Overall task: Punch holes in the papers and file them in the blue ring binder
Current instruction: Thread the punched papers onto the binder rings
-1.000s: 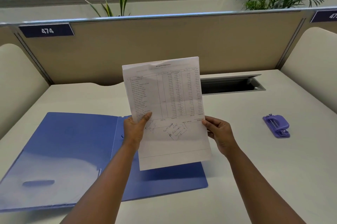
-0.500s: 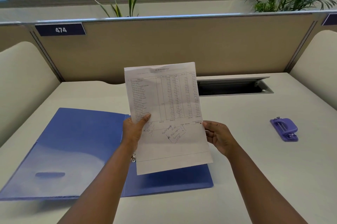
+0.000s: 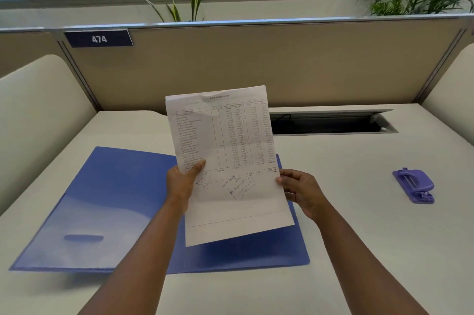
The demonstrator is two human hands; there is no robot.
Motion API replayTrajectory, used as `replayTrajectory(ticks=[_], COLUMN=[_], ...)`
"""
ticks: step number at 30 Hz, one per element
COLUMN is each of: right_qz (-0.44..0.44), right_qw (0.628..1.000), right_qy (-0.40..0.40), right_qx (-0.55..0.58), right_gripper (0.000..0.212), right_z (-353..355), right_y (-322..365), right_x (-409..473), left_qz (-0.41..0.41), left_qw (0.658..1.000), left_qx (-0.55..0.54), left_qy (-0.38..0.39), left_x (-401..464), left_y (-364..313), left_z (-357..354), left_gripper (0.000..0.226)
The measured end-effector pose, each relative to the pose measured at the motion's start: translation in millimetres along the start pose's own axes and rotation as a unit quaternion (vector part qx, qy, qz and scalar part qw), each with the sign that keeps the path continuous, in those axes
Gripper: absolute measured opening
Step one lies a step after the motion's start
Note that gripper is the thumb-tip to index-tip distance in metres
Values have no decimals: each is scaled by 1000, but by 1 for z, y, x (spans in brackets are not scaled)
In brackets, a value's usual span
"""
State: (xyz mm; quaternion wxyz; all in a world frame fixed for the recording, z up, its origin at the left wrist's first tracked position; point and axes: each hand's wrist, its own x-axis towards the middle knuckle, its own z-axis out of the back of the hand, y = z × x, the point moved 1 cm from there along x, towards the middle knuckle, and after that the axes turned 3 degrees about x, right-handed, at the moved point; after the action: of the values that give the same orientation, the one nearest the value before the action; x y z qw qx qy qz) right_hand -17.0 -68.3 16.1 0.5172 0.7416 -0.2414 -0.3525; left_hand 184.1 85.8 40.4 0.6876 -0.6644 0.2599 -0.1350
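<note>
Papers upright at centre frame, pinched at side edges by left hand and right hand above open blue ring binder; punching pending, next requiring transfer to hole punch at right.

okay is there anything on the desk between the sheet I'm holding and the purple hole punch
Nothing visible. The printed white paper sheet is held up in the left hand and right hand; only bare white desk lies before the purple hole punch.
</note>
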Motion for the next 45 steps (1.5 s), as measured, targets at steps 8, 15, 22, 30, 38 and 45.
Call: replayTrajectory(ticks=[8, 15, 22, 30, 38, 45], right_qz=[-40, -115, -28, 191, 231, 209], right_qw=[999, 993, 993, 973, 957, 964], right_qy=[7, 11, -12, -131, -176, -161], right_qx=[-25, -24, -116, -23, 21, -18], right_gripper=[7, 10, 11, 16, 14, 15], right_z=[-48, -90, -106, -73, -10, 13], right_y=[-15, -36, -49, -25, -19, -27], right_x=[9, 17, 26, 14, -5, -9], left_qz=[-8, 49, 40, -72, -100, -78], left_qw=[999, 994, 995, 997, 992, 991], left_qx=[28, 60, 46, -7, 19, 38], left_qy=[-36, -75, -82, -13, 76, 102], left_x=[10, 17, 14, 4, -17, -25], left_y=[-3, 17, 17, -8, 0, 8], left_z=[45, 84, 96, 44, -23, -41], left_gripper=[36, 41, 40, 13, 21, 13])
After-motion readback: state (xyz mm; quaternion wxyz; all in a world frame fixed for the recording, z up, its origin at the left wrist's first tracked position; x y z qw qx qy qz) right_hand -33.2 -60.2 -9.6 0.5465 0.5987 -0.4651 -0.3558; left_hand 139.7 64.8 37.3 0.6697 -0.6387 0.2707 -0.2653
